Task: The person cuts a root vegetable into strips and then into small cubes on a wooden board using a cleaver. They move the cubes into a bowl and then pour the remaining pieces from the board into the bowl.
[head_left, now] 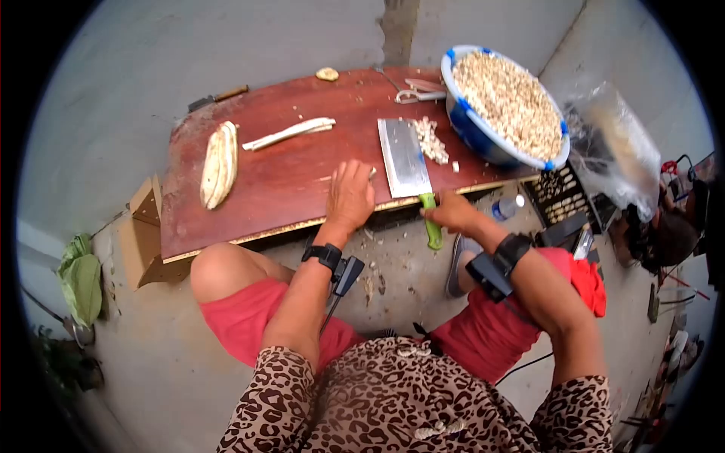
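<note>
My left hand [351,195] rests palm down on the reddish-brown wooden board [283,177], its fingers curled together and a tiny pale bit at its thumb side. A wide cleaver blade [406,158] lies flat on the board to the right of it. Over the front edge juts the cleaver's green handle [434,235], with my right hand [453,213] closed around its upper part. Chopped pale pieces [430,142] lie beside the blade. Long pale strips [289,134] lie at mid-board, and a thick peeled, pale yellowish piece [220,166] is at the left.
A blue-and-white basin [468,121] full of chopped pieces stands at the right end. Behind are a peeler [419,96], a small round slice [327,74] and a wooden-handled tool [230,93]. A cardboard box [143,234], black crate [559,192] and plastic bag [623,147] surround the board.
</note>
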Available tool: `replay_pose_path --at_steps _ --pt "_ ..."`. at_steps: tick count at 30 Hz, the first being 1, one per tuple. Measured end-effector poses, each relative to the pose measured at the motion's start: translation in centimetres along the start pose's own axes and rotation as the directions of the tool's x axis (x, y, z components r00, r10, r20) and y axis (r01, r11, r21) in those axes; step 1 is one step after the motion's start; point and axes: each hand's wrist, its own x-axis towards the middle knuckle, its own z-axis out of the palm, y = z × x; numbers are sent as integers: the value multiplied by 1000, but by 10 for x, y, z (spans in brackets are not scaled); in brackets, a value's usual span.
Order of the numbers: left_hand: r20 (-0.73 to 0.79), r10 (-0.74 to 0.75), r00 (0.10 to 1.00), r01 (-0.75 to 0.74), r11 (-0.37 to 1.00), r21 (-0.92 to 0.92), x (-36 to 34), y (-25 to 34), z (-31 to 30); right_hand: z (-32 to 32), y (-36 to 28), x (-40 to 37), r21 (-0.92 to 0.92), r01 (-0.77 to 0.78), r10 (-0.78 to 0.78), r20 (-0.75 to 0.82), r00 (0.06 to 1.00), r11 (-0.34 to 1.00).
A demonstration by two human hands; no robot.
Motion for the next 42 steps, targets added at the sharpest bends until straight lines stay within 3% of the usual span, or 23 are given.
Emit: replay_pose_path --at_steps 2,3,5,7,9,13,18,22,25,26,29,36,39,42 --pt "-15 18 1000 -18 1000 22 -2 7 -28 11 -11 -12 217 -75 75 7 997 973" --pt "-82 19 996 -20 1000 -5 9 8 20 -6 18 17 255 -99 96 24 995 962" --pt "-121 44 992 -40 998 39 8 4 16 -2 21 20 452 -110 69 106 992 885" --pt "-85 28 996 -23 998 63 5 1 13 -14 1 3 456 -195 123 182 975 868" --pt "-61 17 998 -12 996 84 4 1 13 -24 22 20 574 -166 -19 302 953 802" --pt "-42 -4 999 8 996 91 4 2 13 -52 -7 0 668 -108 -62 226 972 736" --pt "-58 -28 998 33 996 81 7 4 14 -56 -26 -11 312 106 -110 -7 994 944" --pt "-29 -49 998 52 994 100 10 7 12 -41 -25 -19 -35 328 -323 -299 898 944" --pt "-45 -62 997 66 994 89 11 6 15 -29 -21 -31 6 357 -335 -333 881 934" --pt "-54 -76 996 80 993 87 11 6 16 -34 -24 -32 19 253 -238 -272 932 967" --pt "-111 -96 989 108 988 112 9 4 20 -17 -13 -49 53 177 -161 -217 963 983" --pt "-137 -163 977 185 968 168 9 6 21 -10 8 -51 18 164 -158 -182 971 986" --pt "-136 -152 979 173 971 162 10 4 22 -21 11 -42 89 220 -188 -275 943 972" --pt "-115 -119 986 132 985 115 11 4 20 -33 5 -30 -15 159 -150 -427 892 987"
